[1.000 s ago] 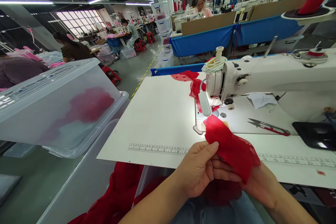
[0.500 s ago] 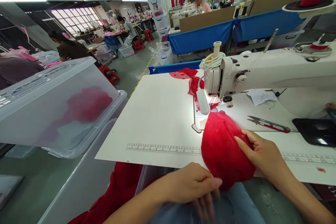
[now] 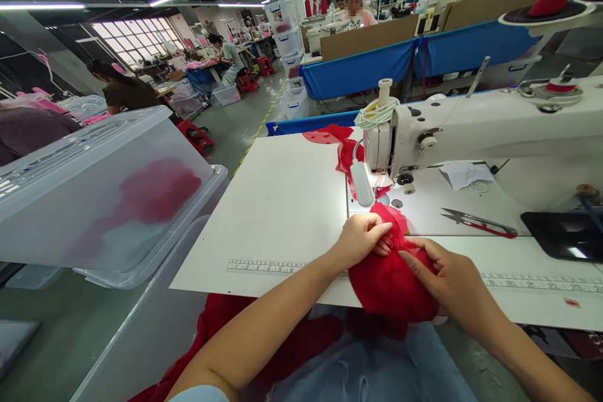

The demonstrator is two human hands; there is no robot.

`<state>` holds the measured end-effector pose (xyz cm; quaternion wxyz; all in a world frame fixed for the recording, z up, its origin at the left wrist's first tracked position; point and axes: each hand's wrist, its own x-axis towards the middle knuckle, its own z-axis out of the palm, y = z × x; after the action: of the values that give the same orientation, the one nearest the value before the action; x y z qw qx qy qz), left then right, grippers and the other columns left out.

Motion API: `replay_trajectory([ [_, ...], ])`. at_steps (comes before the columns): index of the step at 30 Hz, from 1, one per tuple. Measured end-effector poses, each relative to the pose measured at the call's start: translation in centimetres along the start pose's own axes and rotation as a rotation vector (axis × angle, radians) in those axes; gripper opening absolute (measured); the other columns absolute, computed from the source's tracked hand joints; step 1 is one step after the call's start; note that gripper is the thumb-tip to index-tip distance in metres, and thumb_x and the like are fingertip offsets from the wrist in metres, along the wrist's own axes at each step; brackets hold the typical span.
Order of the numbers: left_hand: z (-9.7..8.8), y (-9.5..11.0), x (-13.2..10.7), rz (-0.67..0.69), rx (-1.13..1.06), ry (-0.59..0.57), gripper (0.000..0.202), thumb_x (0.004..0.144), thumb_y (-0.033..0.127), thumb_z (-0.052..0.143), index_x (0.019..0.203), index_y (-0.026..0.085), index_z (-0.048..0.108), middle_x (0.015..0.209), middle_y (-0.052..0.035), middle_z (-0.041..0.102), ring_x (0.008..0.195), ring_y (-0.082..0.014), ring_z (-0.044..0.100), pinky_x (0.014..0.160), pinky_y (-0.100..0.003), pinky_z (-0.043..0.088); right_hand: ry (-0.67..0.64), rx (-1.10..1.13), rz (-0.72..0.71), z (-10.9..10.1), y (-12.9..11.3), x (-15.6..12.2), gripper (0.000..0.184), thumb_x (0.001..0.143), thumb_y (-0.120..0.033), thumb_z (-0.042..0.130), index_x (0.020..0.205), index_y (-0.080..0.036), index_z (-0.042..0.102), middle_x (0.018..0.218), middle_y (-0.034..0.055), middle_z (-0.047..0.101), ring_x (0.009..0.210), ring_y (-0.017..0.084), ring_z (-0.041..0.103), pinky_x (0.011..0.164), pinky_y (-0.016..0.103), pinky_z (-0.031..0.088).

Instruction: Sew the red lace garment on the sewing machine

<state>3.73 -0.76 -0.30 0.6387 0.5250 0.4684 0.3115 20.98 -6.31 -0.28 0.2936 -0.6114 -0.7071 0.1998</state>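
Observation:
A piece of red fabric (image 3: 393,286) lies over the front edge of the white sewing table (image 3: 282,201), its lower part hanging toward my lap. My left hand (image 3: 365,239) pinches the fabric near its upper left side. On its right side, my right hand (image 3: 440,273) grips the cloth between thumb and fingers. Just beyond the hands stands the head of a white sewing machine (image 3: 381,144), its needle area lit and partly hidden by a small lamp (image 3: 362,183). More red scraps (image 3: 348,154) lie behind the needle area.
Thread snips (image 3: 480,223) and a black tray (image 3: 560,235) lie on the right of the table. To the left stands a lidded translucent plastic bin (image 3: 103,201). Dark red cloth (image 3: 211,333) hangs below the table edge. Several people work farther back.
My left hand has risen from below the table edge to the fabric and now pinches it. The red fabric, opened out before, is now gathered between both hands and slightly farther left.

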Motion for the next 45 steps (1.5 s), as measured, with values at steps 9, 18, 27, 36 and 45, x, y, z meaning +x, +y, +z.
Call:
replay_trajectory([
  [9, -0.4, -0.5, -1.1, 0.075, -0.015, 0.075, 0.027, 0.082, 0.026, 0.066, 0.077, 0.022, 0.039, 0.068, 0.0049, 0.059, 0.067, -0.0143, 0.067, 0.068, -0.027, 0.055, -0.054, 0.055, 0.105, 0.0, 1.2, 4.4, 0.038, 0.079, -0.041, 0.048, 0.112, -0.022, 0.054, 0.080, 0.0046, 0.074, 0.067, 0.026, 0.068, 0.062, 0.036, 0.048],
  [18, -0.7, 0.8, -1.3, 0.069, 0.181, 0.009, 0.014, 0.075, 0.012, 0.046, 0.069, 0.018, 0.056, 0.075, 0.0021, 0.059, 0.066, -0.0114, 0.058, 0.067, -0.024, 0.049, 0.177, -0.098, -0.407, 0.2, 1.8, 3.9, 0.028, 0.091, -0.016, 0.040, 0.101, -0.021, 0.066, 0.106, 0.0114, 0.072, 0.098, 0.025, 0.069, 0.081, 0.038, 0.055],
  [27, -0.2, 1.5, -1.3, 0.034, 0.120, 0.083, 0.035, 0.080, 0.040, 0.060, 0.056, 0.019, 0.046, 0.060, 0.0045, 0.048, 0.057, -0.0101, 0.046, 0.055, -0.023, 0.041, -0.006, -0.034, -0.433, 2.2, 0.7, 5.5, 0.031, 0.090, -0.013, 0.038, 0.095, -0.021, 0.067, 0.104, 0.0091, 0.074, 0.092, 0.022, 0.071, 0.078, 0.036, 0.060],
  [36, -2.1, 1.8, -1.6, 0.031, 0.741, 0.221, 0.040, 0.086, 0.024, 0.049, 0.051, 0.021, 0.028, 0.049, 0.0043, 0.038, 0.050, -0.0104, 0.046, 0.053, -0.023, 0.036, -0.040, -0.274, -0.639, 2.4, 2.7, 6.6, 0.038, 0.092, -0.015, 0.041, 0.117, -0.015, 0.068, 0.129, 0.0145, 0.070, 0.109, 0.025, 0.072, 0.084, 0.038, 0.063],
  [45, -3.6, 2.0, 0.5, 0.466, 1.168, 0.287, 0.015, 0.088, 0.008, 0.046, 0.087, 0.019, 0.055, 0.092, -0.0076, 0.059, 0.085, -0.0218, 0.058, 0.077, -0.034, 0.051, -0.081, -0.319, -0.641, 1.8, 3.4, 6.6, 0.052, 0.086, -0.006, 0.041, 0.131, -0.020, 0.065, 0.136, 0.0084, 0.066, 0.107, 0.022, 0.073, 0.081, 0.034, 0.064],
])
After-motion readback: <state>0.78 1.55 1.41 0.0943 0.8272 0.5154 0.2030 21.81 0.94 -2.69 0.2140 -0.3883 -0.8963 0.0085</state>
